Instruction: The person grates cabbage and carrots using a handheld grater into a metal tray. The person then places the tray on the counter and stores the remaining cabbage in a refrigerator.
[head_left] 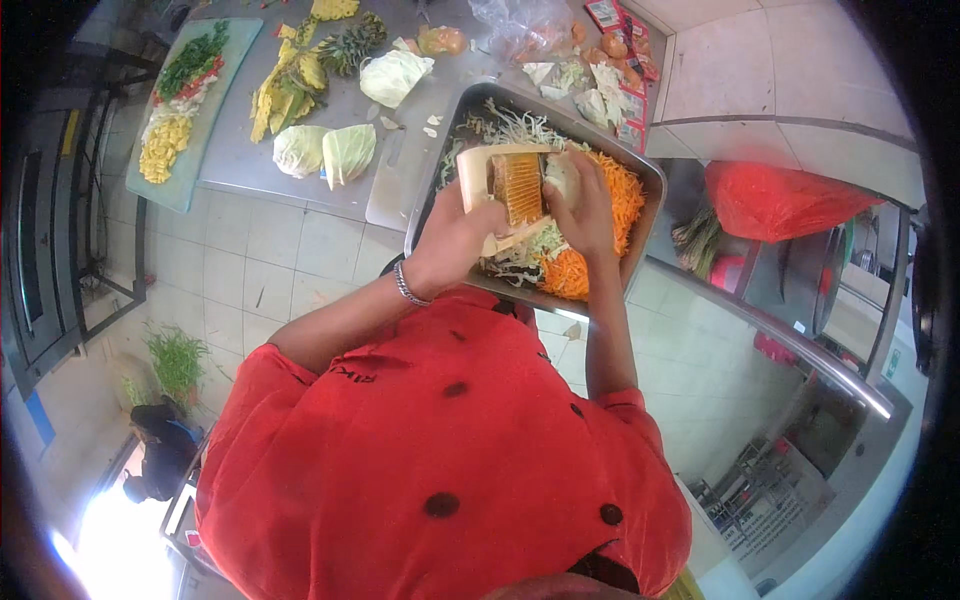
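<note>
My left hand [452, 238] grips the side of a cream-framed slicer [476, 185] with a ridged amber plate, its thumb over the near edge. In my right hand [588, 210] is a pale piece of cabbage [564, 178], pressed at the slicer's right end; the fingers partly cover it. The slicer is held over a deep metal tray [655, 188]. Inside the tray lie shredded cabbage [520, 128] and grated carrot [566, 276], the carrot mostly along the right and near sides.
Cut cabbage pieces [348, 155] lie on the steel table left of the tray, near pineapple peel [285, 95]. A green board [205, 130] with chopped vegetables stands far left. Onions and scraps [600, 95] lie behind the tray. A red bag [785, 200] sits at right.
</note>
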`<state>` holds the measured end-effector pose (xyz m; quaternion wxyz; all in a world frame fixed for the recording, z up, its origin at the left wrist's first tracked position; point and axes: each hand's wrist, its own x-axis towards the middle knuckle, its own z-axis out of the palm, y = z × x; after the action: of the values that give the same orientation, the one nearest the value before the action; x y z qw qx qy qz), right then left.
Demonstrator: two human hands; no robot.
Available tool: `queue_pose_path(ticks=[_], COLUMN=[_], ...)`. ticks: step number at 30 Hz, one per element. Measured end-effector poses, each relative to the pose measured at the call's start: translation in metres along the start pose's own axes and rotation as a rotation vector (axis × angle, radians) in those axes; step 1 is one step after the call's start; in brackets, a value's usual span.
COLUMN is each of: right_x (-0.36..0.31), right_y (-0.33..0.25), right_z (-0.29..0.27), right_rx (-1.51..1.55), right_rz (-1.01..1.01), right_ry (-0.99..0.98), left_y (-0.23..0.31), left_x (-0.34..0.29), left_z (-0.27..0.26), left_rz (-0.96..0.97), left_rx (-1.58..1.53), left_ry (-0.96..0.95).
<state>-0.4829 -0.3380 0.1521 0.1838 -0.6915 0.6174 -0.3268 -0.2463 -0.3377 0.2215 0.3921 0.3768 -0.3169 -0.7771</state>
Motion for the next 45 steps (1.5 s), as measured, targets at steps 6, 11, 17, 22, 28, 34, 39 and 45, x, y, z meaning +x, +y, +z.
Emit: queue_pose_path(ticks=[6,11,17,22,28,34,39,45], right_x=[-0.002,0.019,0.015,0.010,0.005,-0.020,-0.031,-0.025], right_y=[-0.012,-0.019,-0.046,-0.019,0.020,0.025,0.043,0.125], right_z=[0.021,0.012,0.022,0.026,0.029,0.043,0.050,0.028], right_rx=[0.047,0.071,0.171,0.312,0.574,0.692,0.873,0.884], right_rz=[0.034,0.181,0.177,0.370,0.495,0.418,0.432,0.507], right_ry=[0.204,0.262,0.291,0.328,0.343,0.410,0.375,0.389], left_y=[-0.045,-0.061,-0.044,-0.043,-0.037,-0.043,-0.038,-0.066], left_x=[-0.009,-0.008,-0.006,-0.013,-0.031,-0.023,-0.030,-0.038], left_z=[0.015,0.030,0.031,0.035,0.037,0.038,0.039,0.036], left_rz=[0.310,0.381,0.438,0.428,0.301,0.323,0.285,0.522], left_rx=[0.214,0.227,0.601,0.628,0.577,0.657,0.571,0.590], left_ry=[0.054,0.024,0.097,-0.010,-0.135,-0.054,-0.145,-0.237])
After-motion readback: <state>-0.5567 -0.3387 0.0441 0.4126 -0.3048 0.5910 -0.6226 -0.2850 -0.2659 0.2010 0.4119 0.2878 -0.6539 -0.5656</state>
